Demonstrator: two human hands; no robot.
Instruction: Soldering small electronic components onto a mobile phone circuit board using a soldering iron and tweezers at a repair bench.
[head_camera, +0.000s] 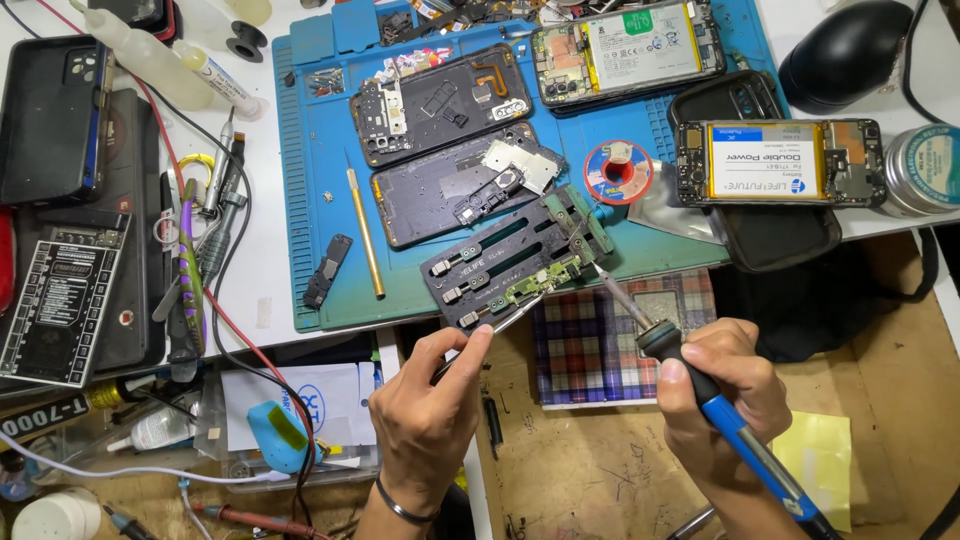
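On a blue mat (300, 200), beside yellow-labelled batteries (765, 160), a small board (535, 285) in a black holder (515, 260) is being touched by tweezers (500, 322) pinched in the left hand (425, 420) and an iron (700, 385) gripped in the right hand (725, 400).

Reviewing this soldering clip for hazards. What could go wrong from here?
1. The soldering iron tip sits close to the small green board in the black holder; a slip could scorch nearby parts.
2. The tweezers in the left hand could nudge the board.
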